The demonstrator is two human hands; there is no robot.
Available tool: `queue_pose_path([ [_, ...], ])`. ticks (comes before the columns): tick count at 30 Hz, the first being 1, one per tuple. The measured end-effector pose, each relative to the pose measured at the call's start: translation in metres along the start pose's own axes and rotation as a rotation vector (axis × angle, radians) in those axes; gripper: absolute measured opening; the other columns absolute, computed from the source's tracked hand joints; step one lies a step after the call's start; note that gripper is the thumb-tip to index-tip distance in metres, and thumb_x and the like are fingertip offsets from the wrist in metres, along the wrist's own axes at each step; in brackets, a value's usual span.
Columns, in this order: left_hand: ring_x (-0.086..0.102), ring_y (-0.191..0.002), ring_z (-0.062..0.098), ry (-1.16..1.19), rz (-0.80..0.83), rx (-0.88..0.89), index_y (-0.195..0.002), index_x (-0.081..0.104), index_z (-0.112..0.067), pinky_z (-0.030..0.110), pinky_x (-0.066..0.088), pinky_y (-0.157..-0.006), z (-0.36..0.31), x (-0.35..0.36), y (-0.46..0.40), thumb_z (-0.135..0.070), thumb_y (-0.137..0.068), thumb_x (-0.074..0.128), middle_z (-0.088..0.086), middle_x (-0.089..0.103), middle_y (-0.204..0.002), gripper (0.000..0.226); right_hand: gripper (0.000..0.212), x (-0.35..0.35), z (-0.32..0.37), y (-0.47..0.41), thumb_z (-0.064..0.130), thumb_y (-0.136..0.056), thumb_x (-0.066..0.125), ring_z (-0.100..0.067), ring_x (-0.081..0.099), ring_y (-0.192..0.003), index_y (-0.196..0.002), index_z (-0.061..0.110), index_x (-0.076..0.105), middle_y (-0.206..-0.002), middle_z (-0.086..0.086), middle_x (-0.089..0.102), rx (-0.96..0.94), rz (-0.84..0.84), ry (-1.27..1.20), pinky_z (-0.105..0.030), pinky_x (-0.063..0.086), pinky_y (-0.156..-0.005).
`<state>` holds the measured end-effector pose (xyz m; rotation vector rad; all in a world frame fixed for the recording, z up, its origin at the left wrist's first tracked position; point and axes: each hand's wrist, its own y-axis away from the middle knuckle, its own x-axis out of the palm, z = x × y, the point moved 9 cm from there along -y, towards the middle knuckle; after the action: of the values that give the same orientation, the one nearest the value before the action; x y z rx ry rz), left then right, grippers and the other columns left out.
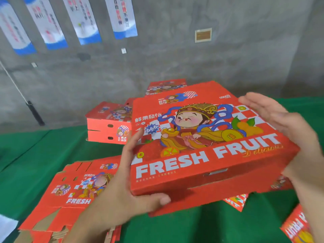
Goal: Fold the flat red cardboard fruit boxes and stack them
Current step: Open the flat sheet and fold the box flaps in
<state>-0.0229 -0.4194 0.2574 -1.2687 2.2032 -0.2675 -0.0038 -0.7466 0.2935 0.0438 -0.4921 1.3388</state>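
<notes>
Two hands hold one folded red fruit box (201, 137) in the centre of the frame, raised above the green table covering (35, 155). The left hand (126, 186) clamps the box's lower-left corner: the thumb lies along the front wall and the fingers rise against the left side. The right hand (284, 127) presses flat against the right side of the box, fingers extended and together, palm on the edge. The lid faces up, tilted toward the camera, and shows a cartoon figure and the words "FRESH FRUIT".

Behind the held box, in the middle left of the frame, a stack of folded boxes (108, 127) rests on the table covering. A pile of flat unfolded boxes (73, 193) lies at the lower left, partly under the left forearm. More flat red cardboard (298, 228) shows at the lower right corner. Blue and white banners (84, 20) hang on the grey wall at the upper left.
</notes>
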Motion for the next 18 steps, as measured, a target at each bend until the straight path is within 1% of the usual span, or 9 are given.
queue_pose_path([
  [1, 0.044, -0.147, 0.017, -0.041, 0.037, 0.048, -0.153, 0.03, -0.035, 0.022, 0.046, -0.108, 0.001, -0.002, 0.002, -0.044, -0.069, 0.095, -0.01, 0.04, -0.16, 0.107, 0.088, 0.003, 0.0, -0.007, -0.005, -0.108, 0.008, 0.014, 0.062, -0.061, -0.069, 0.034, 0.076, -0.059, 0.029, 0.065, 0.009, -0.018, 0.009, -0.004, 0.046, -0.065],
  [2, 0.03, -0.155, 0.024, -0.108, 0.037, 0.077, -0.145, 0.038, -0.037, 0.026, 0.041, -0.114, 0.006, -0.01, -0.004, -0.049, -0.071, 0.092, -0.007, 0.036, -0.162, 0.092, 0.091, 0.0, 0.004, -0.012, -0.009, -0.104, 0.008, 0.012, 0.067, -0.07, -0.068, 0.036, 0.079, -0.07, 0.025, 0.072, -0.04, -0.058, 0.042, -0.008, 0.051, -0.072],
  [4, 0.009, -0.16, 0.016, -0.253, -0.055, 0.156, -0.126, 0.045, -0.038, 0.016, 0.029, -0.117, 0.0, -0.032, -0.026, -0.058, -0.074, 0.086, -0.01, 0.027, -0.166, 0.07, 0.06, 0.012, 0.009, -0.004, -0.003, -0.101, 0.025, 0.004, 0.071, -0.09, -0.1, 0.03, 0.076, -0.093, 0.018, 0.077, -0.084, -0.032, -0.04, -0.016, 0.057, -0.079],
  [6, 0.012, -0.159, 0.011, -0.297, -0.095, 0.195, -0.117, 0.044, -0.04, 0.017, 0.029, -0.117, -0.009, -0.052, -0.052, -0.059, -0.075, 0.085, -0.009, 0.023, -0.169, 0.061, 0.035, 0.019, 0.022, -0.008, 0.01, -0.093, 0.042, -0.005, 0.073, -0.098, -0.116, 0.021, 0.066, -0.106, 0.012, 0.077, -0.224, -0.01, -0.055, -0.022, 0.058, -0.077],
  [9, 0.034, -0.152, 0.016, -0.315, -0.222, 0.303, -0.116, 0.044, -0.04, 0.02, 0.034, -0.116, -0.02, -0.085, -0.093, -0.047, -0.08, 0.085, -0.004, 0.037, -0.161, 0.055, 0.026, 0.034, 0.035, -0.037, 0.024, -0.094, 0.056, -0.015, 0.073, -0.1, -0.115, 0.018, 0.07, -0.107, 0.003, 0.077, -0.352, -0.076, 0.002, -0.03, 0.058, -0.079],
  [12, 0.034, -0.143, 0.033, -0.647, -0.536, 0.15, -0.137, 0.046, -0.021, 0.013, 0.024, -0.116, 0.003, -0.112, -0.139, -0.014, -0.086, 0.072, 0.015, 0.035, -0.144, 0.058, 0.019, 0.039, 0.037, -0.086, 0.036, -0.096, 0.069, -0.011, 0.056, -0.122, -0.113, 0.026, 0.07, -0.122, 0.002, 0.062, -0.46, -0.217, 0.563, -0.038, 0.041, -0.113],
  [13, 0.034, -0.14, 0.038, -0.66, -0.508, -0.033, -0.147, 0.043, -0.016, 0.013, 0.024, -0.115, 0.022, -0.109, -0.152, -0.007, -0.089, 0.069, 0.022, 0.034, -0.142, 0.064, 0.023, 0.039, 0.026, -0.102, 0.038, -0.097, 0.069, -0.012, 0.048, -0.13, -0.116, 0.025, 0.069, -0.127, -0.002, 0.056, -0.421, -0.239, 0.766, -0.04, 0.031, -0.119],
  [15, 0.047, -0.131, 0.03, -0.632, -0.241, -0.291, -0.151, 0.047, -0.015, 0.017, 0.037, -0.103, 0.064, -0.08, -0.164, -0.009, -0.095, 0.069, 0.021, 0.048, -0.143, 0.059, 0.034, 0.031, -0.005, -0.123, 0.04, -0.097, 0.068, -0.02, 0.047, -0.131, -0.123, 0.019, 0.067, -0.127, -0.008, 0.049, -0.29, -0.254, 0.87, -0.036, 0.03, -0.118],
  [18, 0.068, -0.102, 0.007, -0.521, 0.024, -0.258, -0.128, 0.07, -0.018, 0.004, 0.041, -0.076, 0.087, -0.031, -0.157, -0.018, -0.102, 0.064, -0.004, 0.072, -0.121, 0.027, 0.044, 0.021, -0.046, -0.117, 0.033, -0.093, 0.073, -0.024, 0.055, -0.116, -0.133, 0.019, 0.058, -0.123, -0.005, 0.041, -0.255, -0.281, 0.78, -0.028, 0.043, -0.104],
])
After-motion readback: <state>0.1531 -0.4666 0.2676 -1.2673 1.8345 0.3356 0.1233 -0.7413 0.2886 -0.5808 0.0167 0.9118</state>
